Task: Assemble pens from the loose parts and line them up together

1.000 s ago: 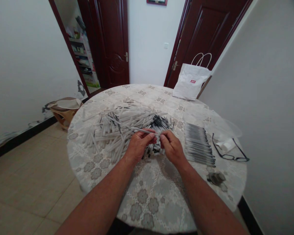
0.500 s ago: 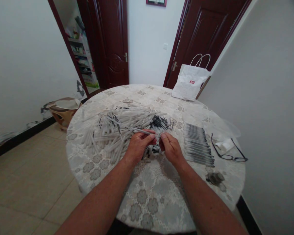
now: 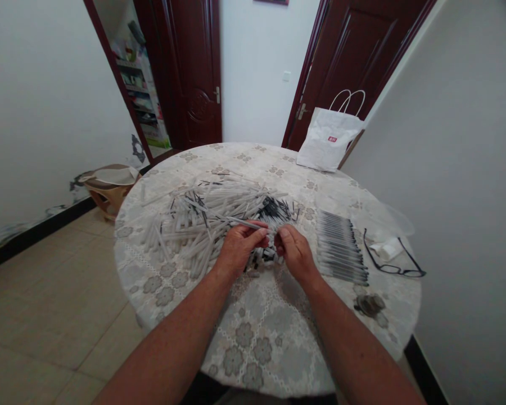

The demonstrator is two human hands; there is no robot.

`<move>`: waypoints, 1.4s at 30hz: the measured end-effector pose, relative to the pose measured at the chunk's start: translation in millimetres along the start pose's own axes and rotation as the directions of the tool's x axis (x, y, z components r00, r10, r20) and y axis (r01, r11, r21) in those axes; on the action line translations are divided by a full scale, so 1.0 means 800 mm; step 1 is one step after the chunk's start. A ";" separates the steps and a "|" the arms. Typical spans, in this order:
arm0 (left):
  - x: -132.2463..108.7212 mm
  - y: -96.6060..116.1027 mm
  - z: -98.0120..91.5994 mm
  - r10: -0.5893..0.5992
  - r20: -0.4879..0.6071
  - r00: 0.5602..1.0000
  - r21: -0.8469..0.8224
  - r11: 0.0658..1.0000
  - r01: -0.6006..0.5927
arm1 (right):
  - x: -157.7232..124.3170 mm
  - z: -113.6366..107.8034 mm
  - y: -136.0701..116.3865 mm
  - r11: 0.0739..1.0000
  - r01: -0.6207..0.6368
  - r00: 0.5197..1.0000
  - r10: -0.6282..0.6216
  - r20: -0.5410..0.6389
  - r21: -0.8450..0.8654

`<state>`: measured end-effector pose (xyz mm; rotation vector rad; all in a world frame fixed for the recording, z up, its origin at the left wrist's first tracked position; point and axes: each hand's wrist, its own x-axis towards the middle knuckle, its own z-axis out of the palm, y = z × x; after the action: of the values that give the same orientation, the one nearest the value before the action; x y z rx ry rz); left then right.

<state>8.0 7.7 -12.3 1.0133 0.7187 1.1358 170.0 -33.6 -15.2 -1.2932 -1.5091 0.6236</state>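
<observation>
My left hand [image 3: 238, 247] is closed on a slim greyish pen tube [image 3: 240, 221], its near end between thumb and fingers. Close to that end, my right hand [image 3: 294, 250] has its fingers pinched together; what they hold, if anything, is hidden. Beneath and beyond both hands spreads a loose pile of translucent white pen tubes [image 3: 198, 242]. A cluster of thin black-ended pieces [image 3: 274, 208] lies just past my hands. Small black and white parts [image 3: 270, 257] sit below them. To the right, several dark-tipped pens [image 3: 341, 247] are laid in a neat row.
A round table [image 3: 253, 337] has a flowered cloth. Right of the pens are black-framed glasses [image 3: 391, 270], a small white packet [image 3: 388, 249] and a dark round object [image 3: 370, 305]. A white paper bag [image 3: 329, 138] stands at the back; a wooden stool [image 3: 109, 191] is at left.
The thin piece in my left hand sticks out much less to the left than before. My right hand has shifted only slightly, its fingers more curled. The view has tilted a little.
</observation>
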 end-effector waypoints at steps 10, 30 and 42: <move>-0.003 0.005 0.003 0.021 -0.002 1.000 0.079 0.997 -0.021 | 0.001 -0.001 0.000 0.999 -0.014 0.998 0.016 0.055 -0.036; -0.026 -0.014 0.005 -0.057 0.476 0.878 0.879 0.022 -0.476 | 0.025 -0.055 0.021 0.989 0.009 0.839 -0.086 -0.537 -0.145; -0.023 -0.025 0.007 -0.054 0.471 0.881 0.882 0.033 -0.470 | 0.020 -0.043 0.018 0.991 0.047 0.856 -0.106 -0.506 -0.128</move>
<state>15.5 -13.7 -29.1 2.6195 1.0563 0.4203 208.8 -21.7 -9.6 -1.3436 -1.1514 0.1186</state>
